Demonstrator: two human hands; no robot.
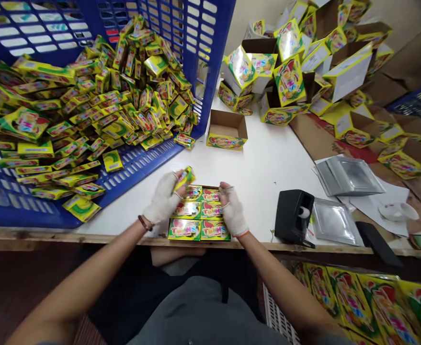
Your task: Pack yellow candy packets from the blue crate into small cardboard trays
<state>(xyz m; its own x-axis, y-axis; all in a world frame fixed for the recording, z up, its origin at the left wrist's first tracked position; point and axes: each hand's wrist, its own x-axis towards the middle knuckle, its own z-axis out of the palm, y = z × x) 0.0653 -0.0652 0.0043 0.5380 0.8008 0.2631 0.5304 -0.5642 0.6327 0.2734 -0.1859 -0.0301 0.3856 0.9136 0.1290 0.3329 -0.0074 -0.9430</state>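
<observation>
Left hand, lower centre, pinches its fingers shut; right hand beside it curls; bare forearms converge.

White cloth wraps, matt and slightly fuzzy, cover the left hand and the right hand, and the small yellow-and-green card packet in the left one is glossy print. The big blue latticed crate is smooth hard plastic; the white table top is smooth and matt, edged in rough bare wood. The black tape dispenser is matt plastic, and the flat silver trays gleam like foil.
</observation>
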